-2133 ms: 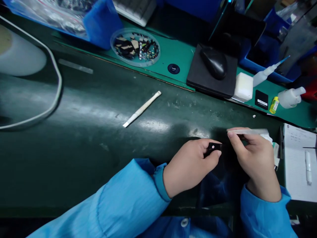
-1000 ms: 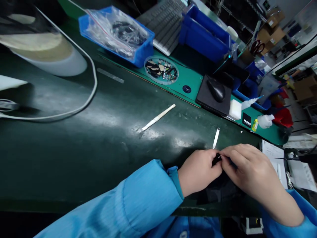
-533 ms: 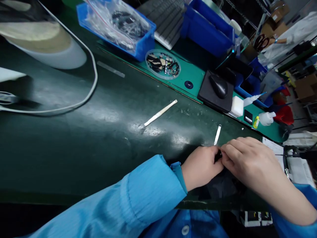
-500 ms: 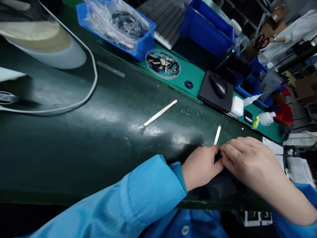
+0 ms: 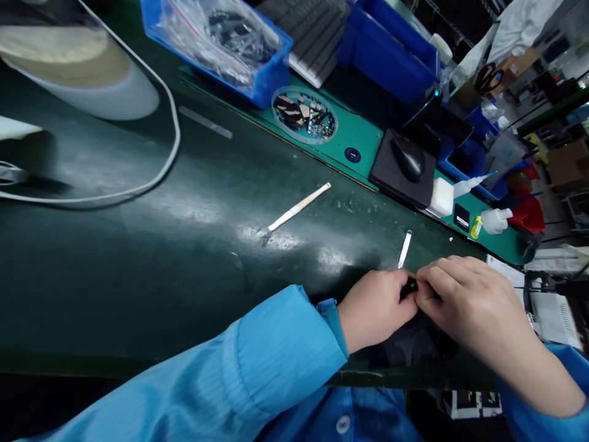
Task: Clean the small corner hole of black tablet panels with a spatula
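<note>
My left hand (image 5: 377, 307) is closed, thumb and fingers pinching a small black part (image 5: 409, 286) that is mostly hidden. My right hand (image 5: 469, 301) meets it from the right, its fingertips pinched together at the part's edge; what lies between those tips is covered. Just beyond my left fingers lies a thin silvery metal strip (image 5: 405, 249), tweezer-like, with its near end close to the hand. Farther left on the dark green mat rests a slim cream-coloured stick (image 5: 299, 207) with a flattened end.
Along the raised green shelf stand a blue bin of bagged parts (image 5: 271, 77), a round dish of small components (image 5: 329, 136), a black mouse (image 5: 407, 158) and white bottles (image 5: 497, 221). A white cable (image 5: 177, 138) curves over the mat at left. Papers (image 5: 504, 270) lie right of my hands.
My right hand has shifted slightly right, and more of the black part shows between the hands. The left hand stays nearly in place. In the background, a white-sleeved person has moved.
</note>
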Tool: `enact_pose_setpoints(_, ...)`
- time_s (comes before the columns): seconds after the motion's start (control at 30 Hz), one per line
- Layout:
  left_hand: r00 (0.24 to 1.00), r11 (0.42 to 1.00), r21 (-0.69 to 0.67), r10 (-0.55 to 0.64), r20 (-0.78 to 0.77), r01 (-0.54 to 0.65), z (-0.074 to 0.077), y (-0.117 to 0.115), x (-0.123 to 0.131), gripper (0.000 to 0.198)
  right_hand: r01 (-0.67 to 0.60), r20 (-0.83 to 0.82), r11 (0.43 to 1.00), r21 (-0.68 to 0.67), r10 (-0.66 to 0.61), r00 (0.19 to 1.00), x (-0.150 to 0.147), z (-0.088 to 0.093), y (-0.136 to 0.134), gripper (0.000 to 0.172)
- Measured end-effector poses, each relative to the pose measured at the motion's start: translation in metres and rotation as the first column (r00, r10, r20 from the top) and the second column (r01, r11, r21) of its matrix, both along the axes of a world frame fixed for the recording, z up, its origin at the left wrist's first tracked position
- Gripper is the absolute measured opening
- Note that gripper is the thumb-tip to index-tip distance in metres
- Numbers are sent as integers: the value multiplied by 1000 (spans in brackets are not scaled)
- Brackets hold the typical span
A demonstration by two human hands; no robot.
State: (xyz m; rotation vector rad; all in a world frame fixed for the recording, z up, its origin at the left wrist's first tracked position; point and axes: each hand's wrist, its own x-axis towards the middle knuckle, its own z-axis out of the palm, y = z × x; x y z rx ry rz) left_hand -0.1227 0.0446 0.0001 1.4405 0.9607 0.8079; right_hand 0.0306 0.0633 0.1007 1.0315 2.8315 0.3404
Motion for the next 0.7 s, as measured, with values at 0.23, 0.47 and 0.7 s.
enact_pose_setpoints(0.23,999,1000,-13,-14,49,15,-1,1,0,19,34,-24,999,-3,-34,999,4,-1,-1,19)
enact_pose_setpoints(0.47,998,1000,-13,-15,65,16,1,1,-2,28,115,-168,990,-86,-129,977,8,-1,-2,10)
enact_pose_setpoints(0.7,993,998,-69,-1,117,9,4,0,-5,29,336,-411,807,-486,-550,727,16,12,-13,11)
